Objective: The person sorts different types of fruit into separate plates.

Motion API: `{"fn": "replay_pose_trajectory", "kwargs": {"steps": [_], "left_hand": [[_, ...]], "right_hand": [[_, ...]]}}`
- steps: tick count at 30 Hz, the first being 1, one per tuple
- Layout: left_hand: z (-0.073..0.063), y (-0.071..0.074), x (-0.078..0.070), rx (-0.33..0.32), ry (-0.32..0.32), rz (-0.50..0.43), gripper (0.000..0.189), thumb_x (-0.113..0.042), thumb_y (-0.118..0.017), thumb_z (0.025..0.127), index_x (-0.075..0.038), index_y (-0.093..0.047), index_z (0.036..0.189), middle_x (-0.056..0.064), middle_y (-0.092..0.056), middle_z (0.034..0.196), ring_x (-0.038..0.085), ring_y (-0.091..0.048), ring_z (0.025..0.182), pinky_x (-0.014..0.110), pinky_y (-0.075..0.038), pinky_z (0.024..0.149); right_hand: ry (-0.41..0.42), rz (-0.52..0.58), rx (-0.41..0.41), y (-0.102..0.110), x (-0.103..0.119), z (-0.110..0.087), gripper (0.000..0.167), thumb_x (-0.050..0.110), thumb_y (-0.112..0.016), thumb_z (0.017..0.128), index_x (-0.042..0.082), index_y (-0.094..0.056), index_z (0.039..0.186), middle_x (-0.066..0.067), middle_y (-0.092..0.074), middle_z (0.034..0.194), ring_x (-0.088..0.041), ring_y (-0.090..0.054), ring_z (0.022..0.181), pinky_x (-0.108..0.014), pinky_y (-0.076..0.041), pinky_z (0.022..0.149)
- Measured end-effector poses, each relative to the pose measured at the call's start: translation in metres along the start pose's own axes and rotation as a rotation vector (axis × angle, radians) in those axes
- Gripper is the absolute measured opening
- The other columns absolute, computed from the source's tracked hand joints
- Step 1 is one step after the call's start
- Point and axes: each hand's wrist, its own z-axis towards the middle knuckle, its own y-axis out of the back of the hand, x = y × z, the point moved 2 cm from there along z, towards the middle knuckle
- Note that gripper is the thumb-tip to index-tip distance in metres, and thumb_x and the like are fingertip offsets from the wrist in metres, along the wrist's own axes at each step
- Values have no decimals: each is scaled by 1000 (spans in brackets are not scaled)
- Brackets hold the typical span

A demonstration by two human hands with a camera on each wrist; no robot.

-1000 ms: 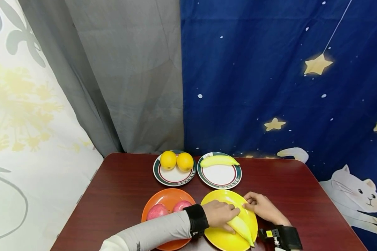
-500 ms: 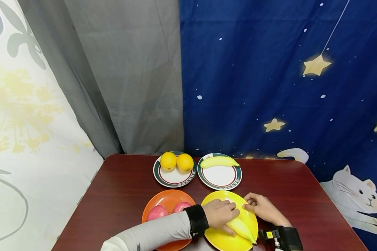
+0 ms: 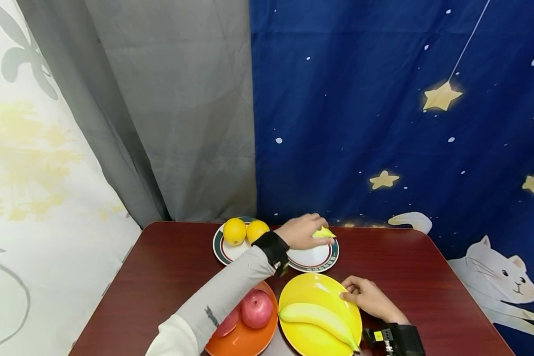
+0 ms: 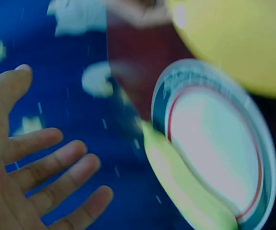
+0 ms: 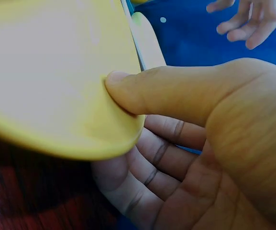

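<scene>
In the head view my left hand (image 3: 303, 231) hovers over the far right green-rimmed white plate (image 3: 310, 258), overlapping a banana (image 3: 324, 233). The left wrist view shows its fingers spread and apart from that banana (image 4: 178, 179), with nothing in them. My right hand (image 3: 371, 297) pinches the right rim of a yellow plate (image 3: 300, 287), thumb on top and fingers beneath, as the right wrist view shows. Another banana (image 3: 318, 316) lies across the yellow plate.
Left of the yellow plate, an orange plate (image 3: 244, 341) carries pink-red apples (image 3: 256, 309), partly behind my left sleeve. Two oranges (image 3: 234, 231) sit on the far left green-rimmed plate (image 3: 218, 247). Curtains (image 3: 204, 123) hang behind the dark red table (image 3: 160, 277).
My left hand has left the banana on the yellow plate and moved away to the far right plate. That near banana now shows whole. The right hand keeps its hold on the rim.
</scene>
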Motion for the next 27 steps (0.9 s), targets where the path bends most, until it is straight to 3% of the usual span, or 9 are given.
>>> {"fn": "replay_pose_trajectory", "kwargs": {"steps": [3,6,12,15,20,27], "left_hand": [[12,-3,28,-7,110,-15,53,-54,-62,112,-15,-67,149,3,-66,143,18,-61,128,28,-53,108],[20,-19,47,14,190,22,54,-52,-62,113,-17,-63,154,4,-62,150,21,-58,136,33,-51,113],[19,-55,63,57,296,37,65,-45,-65,113,-22,-46,170,5,-54,163,25,-51,148,40,-46,121],[22,-73,69,48,299,39,67,-41,-69,111,-23,-45,171,5,-54,165,26,-51,148,42,-46,122],[28,-88,74,8,255,72,56,-35,-76,108,-17,-60,158,7,-62,156,26,-58,144,39,-47,122],[30,-103,81,-32,252,-57,45,-18,-82,103,-14,-58,141,9,-68,142,23,-65,130,35,-56,107]], "right_hand": [[-13,8,1,0,1,2,17,13,-76,105,-1,-71,114,-5,-65,92,-25,-60,85,-28,-52,71],[-24,14,-4,-1,0,0,17,12,-76,105,-2,-71,114,-5,-65,92,-24,-59,85,-27,-52,71],[-5,16,-5,-1,1,0,17,12,-77,104,-1,-72,113,-5,-65,92,-25,-59,83,-27,-52,71],[9,-7,0,1,-2,2,18,15,-78,104,0,-73,112,-3,-65,91,-23,-60,82,-27,-52,70],[14,-4,-6,1,-1,3,20,16,-79,104,0,-72,113,-4,-65,91,-23,-60,83,-27,-53,71],[-3,2,-25,-2,2,1,17,12,-79,103,-1,-72,113,-4,-64,91,-24,-59,83,-27,-53,70]]}}
